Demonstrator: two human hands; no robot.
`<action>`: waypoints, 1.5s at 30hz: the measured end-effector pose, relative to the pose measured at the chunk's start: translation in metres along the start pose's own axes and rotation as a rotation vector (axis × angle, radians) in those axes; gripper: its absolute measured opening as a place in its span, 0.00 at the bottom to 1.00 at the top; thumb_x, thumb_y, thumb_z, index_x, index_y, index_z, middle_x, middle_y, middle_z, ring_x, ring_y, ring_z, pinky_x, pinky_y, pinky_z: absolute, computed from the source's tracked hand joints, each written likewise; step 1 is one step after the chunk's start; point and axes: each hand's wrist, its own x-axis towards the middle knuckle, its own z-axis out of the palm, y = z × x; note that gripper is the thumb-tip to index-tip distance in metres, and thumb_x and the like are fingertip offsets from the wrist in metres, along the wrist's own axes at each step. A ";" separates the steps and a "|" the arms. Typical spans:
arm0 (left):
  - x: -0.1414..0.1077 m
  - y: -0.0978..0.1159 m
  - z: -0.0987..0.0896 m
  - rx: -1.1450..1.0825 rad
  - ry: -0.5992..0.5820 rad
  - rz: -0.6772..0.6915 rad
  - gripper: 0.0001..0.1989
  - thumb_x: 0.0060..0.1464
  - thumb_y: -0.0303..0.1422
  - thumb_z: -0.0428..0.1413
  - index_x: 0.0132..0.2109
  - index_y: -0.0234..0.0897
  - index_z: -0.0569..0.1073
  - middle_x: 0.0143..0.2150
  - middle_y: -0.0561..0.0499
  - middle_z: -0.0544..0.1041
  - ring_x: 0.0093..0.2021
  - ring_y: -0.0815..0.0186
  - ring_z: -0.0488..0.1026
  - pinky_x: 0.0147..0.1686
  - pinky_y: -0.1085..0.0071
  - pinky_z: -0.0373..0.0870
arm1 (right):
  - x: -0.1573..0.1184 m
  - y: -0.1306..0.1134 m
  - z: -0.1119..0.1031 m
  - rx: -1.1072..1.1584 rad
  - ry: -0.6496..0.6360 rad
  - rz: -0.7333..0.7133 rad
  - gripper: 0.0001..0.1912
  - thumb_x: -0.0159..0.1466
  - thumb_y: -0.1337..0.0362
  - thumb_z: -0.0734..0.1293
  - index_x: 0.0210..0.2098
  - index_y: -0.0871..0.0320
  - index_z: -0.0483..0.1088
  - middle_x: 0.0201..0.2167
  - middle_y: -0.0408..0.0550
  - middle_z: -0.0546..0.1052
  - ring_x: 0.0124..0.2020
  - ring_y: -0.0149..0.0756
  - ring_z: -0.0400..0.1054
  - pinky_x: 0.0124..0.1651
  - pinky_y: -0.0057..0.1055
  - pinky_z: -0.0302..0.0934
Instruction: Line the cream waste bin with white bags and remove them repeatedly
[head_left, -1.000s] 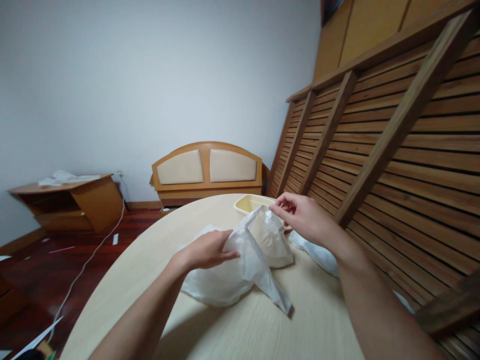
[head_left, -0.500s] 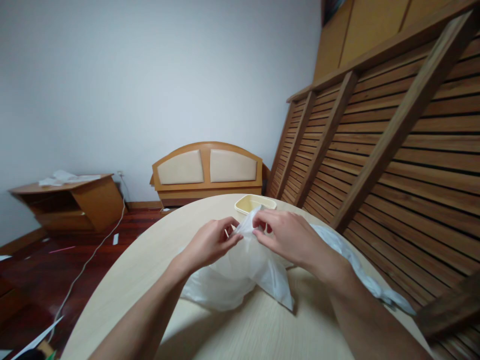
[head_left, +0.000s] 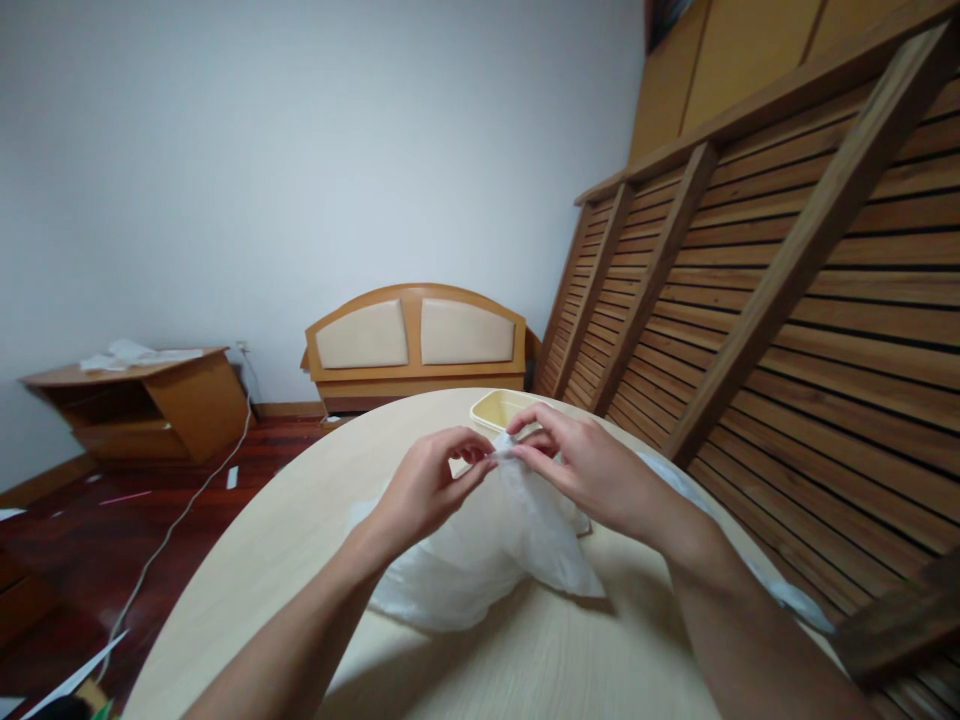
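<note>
A thin white plastic bag point(head_left: 465, 560) lies bunched on the pale round table point(head_left: 300, 540), its top drawn up between my hands. My left hand point(head_left: 442, 475) pinches the gathered top from the left with thumb and fingertips. From the right, my right hand point(head_left: 562, 450) grips the same part, its thumb and fingers almost meeting those of the left. A corner of the bag hangs out below my right hand. What the bag holds cannot be made out. Just behind my hands stands a pale yellow plastic container point(head_left: 495, 408), partly covered by my right hand.
Along the table's right edge lies another crumpled pale plastic piece point(head_left: 795, 600), partly behind my right arm. A slatted wooden frame point(head_left: 750, 330) leans close on the right. Further off are a headboard point(head_left: 412, 340) and a low cabinet point(head_left: 142, 410). A white cable point(head_left: 187, 510) crosses the floor.
My hands have come closer together at the bag's top, and the upright tip has become shorter. The bag's lower corner has swung slightly right.
</note>
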 end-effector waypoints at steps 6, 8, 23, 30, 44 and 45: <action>-0.002 0.006 -0.002 0.050 0.039 0.035 0.07 0.60 0.27 0.56 0.42 0.36 0.79 0.34 0.51 0.75 0.31 0.69 0.71 0.32 0.74 0.68 | -0.003 -0.002 -0.003 -0.126 0.003 0.010 0.15 0.68 0.66 0.64 0.53 0.53 0.73 0.33 0.46 0.81 0.34 0.38 0.76 0.38 0.30 0.65; -0.002 0.008 -0.002 0.051 0.012 0.038 0.08 0.60 0.27 0.56 0.43 0.37 0.80 0.34 0.50 0.75 0.30 0.70 0.70 0.31 0.74 0.69 | -0.004 -0.003 -0.004 -0.143 0.003 -0.008 0.15 0.68 0.67 0.63 0.52 0.52 0.75 0.37 0.47 0.82 0.38 0.39 0.76 0.42 0.32 0.66; -0.001 0.011 0.001 0.001 -0.032 0.068 0.07 0.63 0.28 0.55 0.42 0.37 0.79 0.39 0.48 0.82 0.39 0.65 0.77 0.39 0.70 0.71 | -0.001 0.002 -0.013 -0.074 -0.070 -0.205 0.11 0.59 0.78 0.67 0.35 0.56 0.73 0.34 0.42 0.78 0.38 0.35 0.71 0.44 0.31 0.63; -0.001 0.010 0.003 0.011 -0.035 0.061 0.07 0.62 0.28 0.55 0.42 0.38 0.79 0.39 0.48 0.83 0.38 0.64 0.77 0.40 0.70 0.72 | -0.004 0.003 -0.015 -0.075 -0.090 -0.271 0.08 0.63 0.71 0.69 0.39 0.53 0.77 0.37 0.45 0.78 0.41 0.37 0.72 0.46 0.33 0.64; -0.002 0.014 0.004 0.019 -0.054 0.049 0.08 0.63 0.29 0.55 0.41 0.37 0.79 0.38 0.48 0.83 0.38 0.65 0.77 0.38 0.72 0.70 | -0.004 0.004 -0.016 -0.101 -0.041 -0.376 0.10 0.64 0.69 0.69 0.43 0.51 0.76 0.43 0.48 0.75 0.44 0.38 0.70 0.47 0.33 0.64; -0.001 0.014 0.004 0.017 -0.059 0.048 0.08 0.63 0.29 0.54 0.42 0.37 0.79 0.39 0.48 0.83 0.39 0.65 0.77 0.38 0.72 0.70 | -0.003 0.004 -0.016 -0.113 -0.049 -0.386 0.08 0.65 0.68 0.69 0.42 0.51 0.77 0.43 0.48 0.76 0.44 0.38 0.70 0.47 0.33 0.64</action>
